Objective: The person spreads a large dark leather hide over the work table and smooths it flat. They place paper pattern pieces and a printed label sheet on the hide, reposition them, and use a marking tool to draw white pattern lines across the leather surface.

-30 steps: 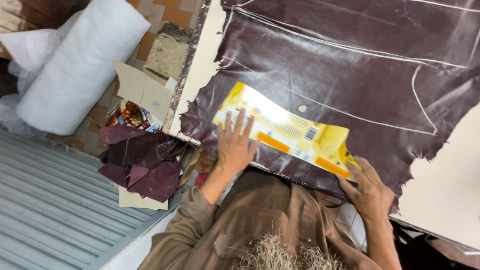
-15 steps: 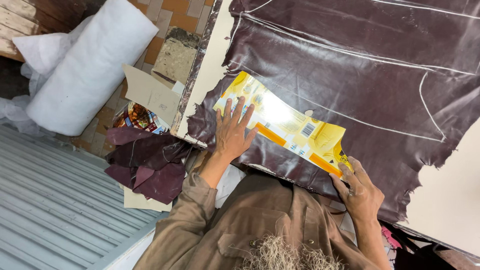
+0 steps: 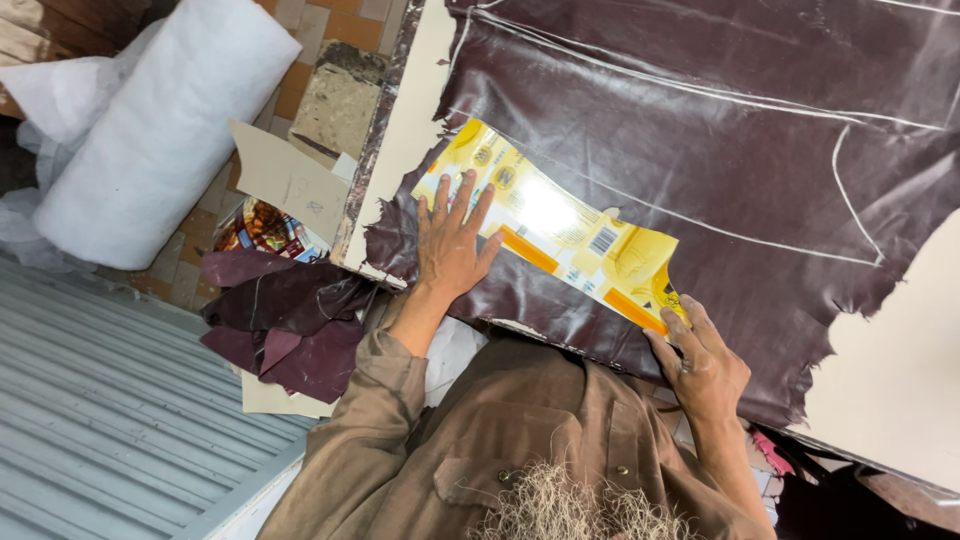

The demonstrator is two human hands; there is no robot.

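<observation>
Yellow card lies on dark leather; we press it with left hand fingers spread flat, right hand fingers pinching its end.

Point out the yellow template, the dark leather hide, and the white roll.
yellow template (image 3: 560,225), head view, its glossy middle
dark leather hide (image 3: 720,120), head view, bare centre
white roll (image 3: 165,130), head view, mid-side
</observation>
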